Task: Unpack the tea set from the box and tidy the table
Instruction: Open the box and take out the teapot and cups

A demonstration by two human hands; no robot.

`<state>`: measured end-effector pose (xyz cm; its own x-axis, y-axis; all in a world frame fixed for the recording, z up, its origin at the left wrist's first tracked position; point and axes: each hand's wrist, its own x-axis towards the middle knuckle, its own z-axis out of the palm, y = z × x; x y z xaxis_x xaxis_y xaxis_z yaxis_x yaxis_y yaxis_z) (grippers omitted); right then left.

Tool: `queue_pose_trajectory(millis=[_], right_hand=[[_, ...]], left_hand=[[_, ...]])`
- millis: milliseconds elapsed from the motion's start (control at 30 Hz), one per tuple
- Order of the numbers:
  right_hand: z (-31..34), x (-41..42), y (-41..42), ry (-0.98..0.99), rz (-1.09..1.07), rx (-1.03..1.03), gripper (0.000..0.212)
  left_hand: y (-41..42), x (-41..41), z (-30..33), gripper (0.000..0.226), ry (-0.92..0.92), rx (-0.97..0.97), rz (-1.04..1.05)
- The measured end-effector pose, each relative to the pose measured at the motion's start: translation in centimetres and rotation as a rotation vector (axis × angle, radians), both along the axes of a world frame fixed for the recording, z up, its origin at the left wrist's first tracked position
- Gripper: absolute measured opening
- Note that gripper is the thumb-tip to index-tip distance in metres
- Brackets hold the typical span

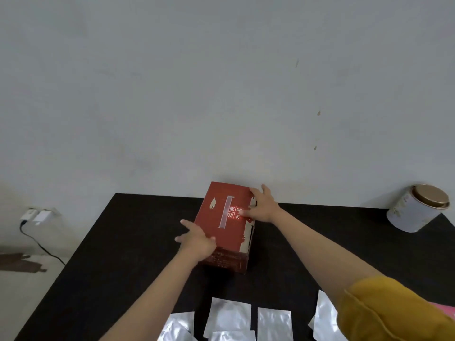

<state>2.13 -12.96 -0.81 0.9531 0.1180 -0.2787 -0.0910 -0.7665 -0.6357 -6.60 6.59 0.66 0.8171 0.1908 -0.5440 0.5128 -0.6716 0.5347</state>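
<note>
Black table [123, 254]; red box [221, 217] closed, edges torn.

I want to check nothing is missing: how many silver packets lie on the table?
5 visible, all on the near edge of the table: far left, middle, one below it, right of middle, far right partly behind the sleeve. More may be hidden.

Pretty bare room: a plain grey-white wall [197, 82] with a few small brownish marks on the right fills most of the view. A black desk [118, 242] sits pushed right up against it. Down left there's pale floor [22, 286], plus white chargers [37, 215] plugged in low on the wall with a black cable [41, 248] trailing off.
</note>
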Motion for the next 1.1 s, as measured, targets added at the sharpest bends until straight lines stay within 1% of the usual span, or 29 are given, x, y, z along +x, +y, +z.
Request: queue_pose_trajectory(millis=[67, 133, 167, 200, 267, 333, 433, 500, 567, 633, 667, 733, 800, 867, 900, 967, 1100], right_hand=[[-0.7, 0.2, -0.6, 0.028, 0.004, 0.088, 0.114], [-3.3, 1.6, -1.7, 0.023, 0.005, 0.183, 0.121], [-3.3, 1.5, -1.8, 0.015, -0.004, 0.218, 0.123], [-2.3, 0.9, -1.6, -0.006, -0.012, 0.222, 0.122], [-0.5, -0.6, -1.5, -0.007, -0.022, 0.179, 0.113], [-0.4, -1.3, -2.2, -0.013, -0.055, 0.108, 0.108], [-1.0, -3.1, -3.1, -0.072, -0.122, 0.055, 0.102], [-1.9, -4.3, -3.1, -0.128, -0.193, 0.02, 0.097], [-3.0, -5.7, -2.7, -0.205, -0.264, 0.002, 0.083], [-4.1, -6.9, -2.0, -0.274, -0.307, -0.021, 0.068], [-4.7, -7.5, -1.8, -0.309, -0.329, -0.033, 0.061], [-5.8, -8.4, -1.5, -0.466, -0.353, -0.046, 0.057], [-6.5, -8.9, -1.3, -0.65, -0.274, -0.05, 0.056], [-6.5, -8.9, -0.8, -0.732, -0.126, -0.078, 0.049], [-6.5, -8.9, -0.5, -0.741, -0.069, -0.09, 0.045], [-6.5, -8.6, 0.3, -0.735, -0.021, -0.085, 0.04], [-6.7, -8.5, 0.8, -0.673, -0.065, -0.008, 0.035]], left_hand=[[-2.6, -1.8, -0.2, 0.114, -0.014, -0.066, 0.107], [-4.9, -2.7, -0.6, 0.127, -0.012, -0.108, 0.102], [-5.7, -2.8, -0.9, 0.135, -0.015, -0.105, 0.087], [-6.1, -2.7, -1.1, 0.143, -0.013, -0.094, 0.076], [-6.4, -2.4, -1.4, 0.157, -0.015, -0.056, 0.054], [-5.2, -1.9, -2.3, 0.161, -0.08, -0.027, 0.025], [-2.0, -0.1, -3.6, 0.154, -0.183, -0.027, -0.112], [0.0, 1.4, -3.4, 0.148, -0.164, -0.045, -0.222], [1.3, 2.8, -3.2, 0.137, -0.171, -0.02, -0.285], [1.7, 3.6, -3.7, 0.124, -0.239, 0.041, -0.312], [1.9, 3.8, -4.0, 0.12, -0.275, 0.054, -0.324], [2.2, 4.0, -4.5, 0.12, -0.309, 0.027, -0.352], [2.5, 3.9, -4.8, 0.121, -0.309, -0.004, -0.376], [2.7, 4.0, -4.8, 0.12, -0.3, -0.017, -0.39], [2.8, 4.1, -4.8, 0.12, -0.29, -0.024, -0.398], [3.0, 4.2, -4.8, 0.12, -0.27, -0.04, -0.405], [3.0, 4.2, -4.8, 0.12, -0.265, -0.05, -0.414]])
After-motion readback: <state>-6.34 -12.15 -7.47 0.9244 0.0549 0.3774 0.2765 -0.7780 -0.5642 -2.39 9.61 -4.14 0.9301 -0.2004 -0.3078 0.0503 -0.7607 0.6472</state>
